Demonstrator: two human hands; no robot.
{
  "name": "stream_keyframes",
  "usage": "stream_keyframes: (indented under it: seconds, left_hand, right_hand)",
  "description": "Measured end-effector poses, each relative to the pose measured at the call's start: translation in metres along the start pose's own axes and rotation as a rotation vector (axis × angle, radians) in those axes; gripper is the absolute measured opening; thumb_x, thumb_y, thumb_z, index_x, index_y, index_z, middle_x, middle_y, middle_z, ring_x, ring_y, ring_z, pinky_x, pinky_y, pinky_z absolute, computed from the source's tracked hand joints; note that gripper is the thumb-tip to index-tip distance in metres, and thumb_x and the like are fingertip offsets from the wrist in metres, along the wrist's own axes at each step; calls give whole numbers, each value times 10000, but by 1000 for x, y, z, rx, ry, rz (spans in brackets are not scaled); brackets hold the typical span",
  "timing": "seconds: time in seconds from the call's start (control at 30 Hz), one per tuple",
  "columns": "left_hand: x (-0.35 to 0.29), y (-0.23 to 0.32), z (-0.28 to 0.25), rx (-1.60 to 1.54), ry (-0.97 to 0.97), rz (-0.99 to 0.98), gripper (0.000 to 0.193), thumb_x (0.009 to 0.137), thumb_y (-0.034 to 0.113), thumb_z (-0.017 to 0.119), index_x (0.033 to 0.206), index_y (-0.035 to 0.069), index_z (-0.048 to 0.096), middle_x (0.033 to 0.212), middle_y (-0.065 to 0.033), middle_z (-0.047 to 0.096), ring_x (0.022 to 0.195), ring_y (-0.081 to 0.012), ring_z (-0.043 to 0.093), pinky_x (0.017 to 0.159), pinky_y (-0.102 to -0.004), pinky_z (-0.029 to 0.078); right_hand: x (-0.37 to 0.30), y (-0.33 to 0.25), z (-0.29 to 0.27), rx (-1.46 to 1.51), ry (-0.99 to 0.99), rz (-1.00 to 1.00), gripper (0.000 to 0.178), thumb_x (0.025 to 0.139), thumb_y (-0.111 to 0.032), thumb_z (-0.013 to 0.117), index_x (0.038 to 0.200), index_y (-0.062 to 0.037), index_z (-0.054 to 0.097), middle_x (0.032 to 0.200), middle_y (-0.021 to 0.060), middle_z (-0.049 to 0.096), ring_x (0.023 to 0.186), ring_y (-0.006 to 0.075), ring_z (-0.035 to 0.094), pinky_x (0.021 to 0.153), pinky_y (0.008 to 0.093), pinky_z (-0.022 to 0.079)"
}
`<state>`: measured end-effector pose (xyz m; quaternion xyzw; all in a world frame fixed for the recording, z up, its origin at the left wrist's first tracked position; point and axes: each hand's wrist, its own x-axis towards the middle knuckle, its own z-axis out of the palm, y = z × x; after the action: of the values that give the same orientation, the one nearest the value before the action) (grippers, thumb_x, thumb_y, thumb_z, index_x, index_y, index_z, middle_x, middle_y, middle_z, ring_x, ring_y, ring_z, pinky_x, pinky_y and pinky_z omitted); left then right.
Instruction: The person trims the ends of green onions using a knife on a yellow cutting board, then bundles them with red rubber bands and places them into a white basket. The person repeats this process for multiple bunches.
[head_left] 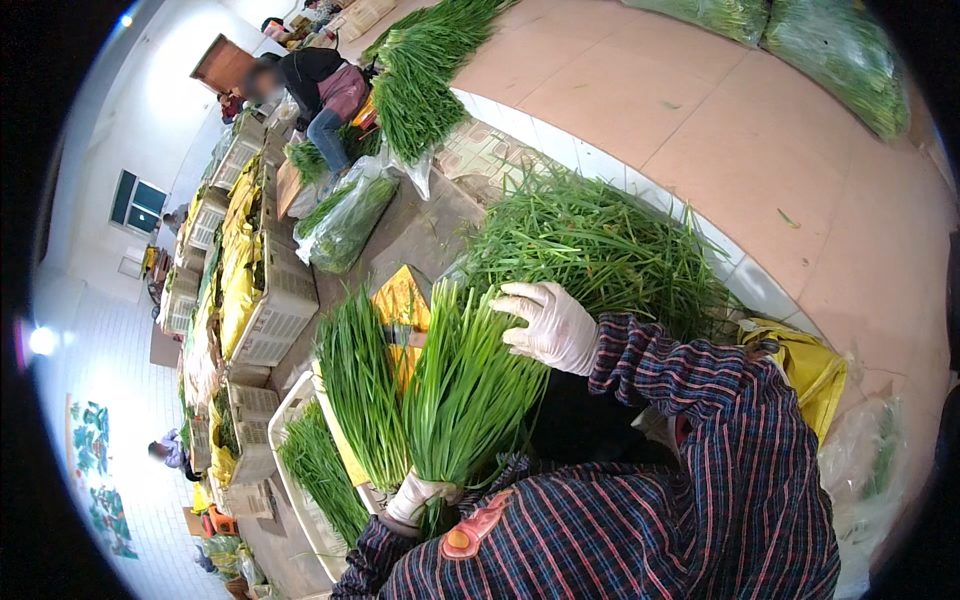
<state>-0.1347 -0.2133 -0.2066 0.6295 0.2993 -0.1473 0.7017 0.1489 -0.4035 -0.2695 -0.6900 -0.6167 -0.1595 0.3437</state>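
Observation:
My left hand (413, 498), in a white glove, is closed round the lower end of a bunch of garlic chives (468, 400), whose long green leaves fan out away from me. By the leaf tips is my right hand (552, 328), also gloved; its fingers are bent but apart, with nothing gripped between them. A second bundle of chives (362, 385) lies just left of the held bunch. Behind the two, a yellow-orange sheet (402, 300) shows with a dark strip across it. The stem ends inside my left hand are hidden.
A large heap of loose chives (590, 240) lies beyond my right hand. To the left, a white basket (290, 430) holds more chives. Stacked white crates (275, 320) with yellow covers line the left side. A person (335, 90) sits farther off near a bagged bundle (345, 220).

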Motion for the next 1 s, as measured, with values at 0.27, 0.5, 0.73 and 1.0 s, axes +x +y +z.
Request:
stream_keyframes:
  seconds: [0.27,0.5,0.73,1.0]
  left_hand:
    - [0,-15,0,-135,25,-57,147,727,-47,610,849,-5,539,655,-63,532,551,-162,496,524,-294,420]
    - [1,-28,-16,-117,-13,-92,149,726,-62,594,865,-22,557,655,-82,550,579,-180,537,542,-294,438]
    - [1,-22,-8,119,-24,15,133,723,-63,593,849,-28,565,649,-82,559,574,-181,545,538,-290,439]
    - [-2,9,13,219,-4,-10,328,627,-55,658,949,-12,613,800,-38,630,709,-125,568,651,-262,474]
  right_hand:
    - [5,4,10,-44,82,-85,170,755,-281,617,861,-161,559,1169,43,538,1119,248,488,882,403,416]
    - [1,66,4,-292,285,259,106,789,-37,558,693,-34,602,801,114,628,750,202,607,636,345,526]
    - [14,39,-52,-522,-373,573,657,841,-565,442,1224,-34,503,1392,160,361,1326,338,240,1058,492,235]
    - [13,28,20,-245,91,205,64,779,-182,585,812,-127,590,1121,53,578,1171,263,460,1030,469,307]
